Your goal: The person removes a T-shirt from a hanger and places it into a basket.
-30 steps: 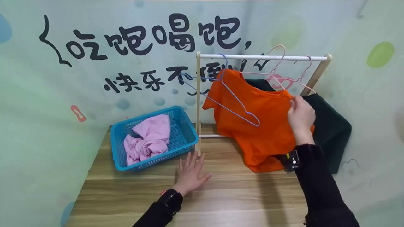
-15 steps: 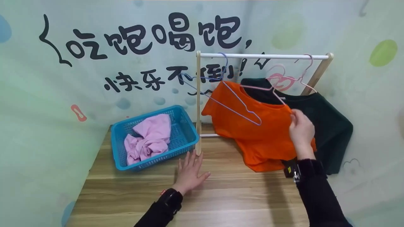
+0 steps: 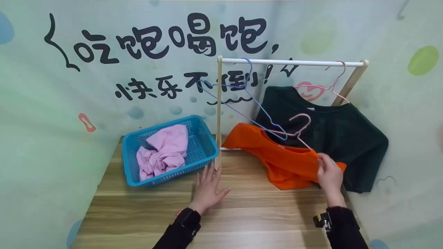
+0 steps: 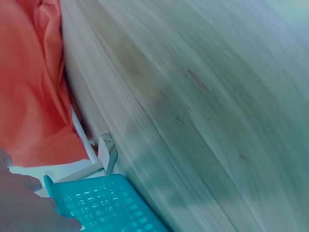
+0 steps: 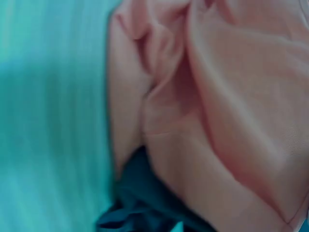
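The turquoise basket [image 4: 104, 200] shows its perforated wall. Left of the basket, the left hand [image 4: 29, 205], partly cropped, overlaps its edge. Just above the basket are a pale post [image 4: 107, 150] and a white rod [image 4: 82, 133]; above-left, creased orange-red cloth [image 4: 34, 92]. Wood-grained tabletop [image 4: 203, 106] spreads to the basket's right.

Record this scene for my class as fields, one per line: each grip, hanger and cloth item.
Left grip: fingers spread, near the blue basket
Right grip: holds the orange T-shirt near its shoulder
Orange T-shirt: first pink hanger in its neckline, hook off the white rail
Dark green top: hung from the rail on a second pink hanger
Blue hanger: on the rail, no garment on it
Pink cloth: crumpled in the blue basket
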Tool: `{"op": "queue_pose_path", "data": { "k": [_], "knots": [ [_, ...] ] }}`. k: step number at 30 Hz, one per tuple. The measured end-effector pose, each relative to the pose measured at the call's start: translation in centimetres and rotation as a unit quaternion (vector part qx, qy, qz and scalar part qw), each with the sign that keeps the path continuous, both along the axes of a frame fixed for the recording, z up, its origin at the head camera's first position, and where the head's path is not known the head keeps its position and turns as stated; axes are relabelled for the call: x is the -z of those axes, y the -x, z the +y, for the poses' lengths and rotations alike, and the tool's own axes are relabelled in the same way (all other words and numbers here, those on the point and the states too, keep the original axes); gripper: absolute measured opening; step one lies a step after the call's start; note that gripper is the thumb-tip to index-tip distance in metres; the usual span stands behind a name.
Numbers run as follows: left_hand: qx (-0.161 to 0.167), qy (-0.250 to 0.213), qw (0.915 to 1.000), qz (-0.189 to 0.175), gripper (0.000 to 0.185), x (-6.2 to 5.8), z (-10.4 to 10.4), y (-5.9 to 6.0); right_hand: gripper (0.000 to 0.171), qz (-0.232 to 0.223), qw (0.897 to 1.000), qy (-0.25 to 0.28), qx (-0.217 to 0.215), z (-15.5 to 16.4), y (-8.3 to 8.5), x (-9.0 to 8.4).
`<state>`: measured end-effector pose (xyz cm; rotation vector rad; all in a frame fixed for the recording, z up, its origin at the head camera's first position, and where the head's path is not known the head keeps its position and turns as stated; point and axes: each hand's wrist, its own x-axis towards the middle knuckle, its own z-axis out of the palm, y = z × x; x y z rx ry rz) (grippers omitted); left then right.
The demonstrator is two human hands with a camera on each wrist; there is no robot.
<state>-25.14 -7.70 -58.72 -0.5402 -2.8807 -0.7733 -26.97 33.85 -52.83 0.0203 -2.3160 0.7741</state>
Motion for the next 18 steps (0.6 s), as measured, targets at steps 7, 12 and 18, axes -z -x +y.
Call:
{"op": "queue_pose_path", "data": {
  "k": [7,12,18],
  "knots": [
    [0.003,-0.004,1.0,0.002,0.091,-0.7,0.7,-0.6,0.012,0.006,1.0,-0.019,-0.021,0.2,-1.6,2.4],
    [0.005,0.012,0.9999,-0.01,0.091,-1.2,1.4,-0.9,0.019,0.055,0.995,-0.058,-0.057,-0.1,-2.3,4.0],
    [0.02,-0.002,0.9998,-0.002,0.091,-2.3,2.2,-1.0,0.024,0.086,0.985,-0.095,-0.112,-1.6,-2.6,4.7]
  ]
}}
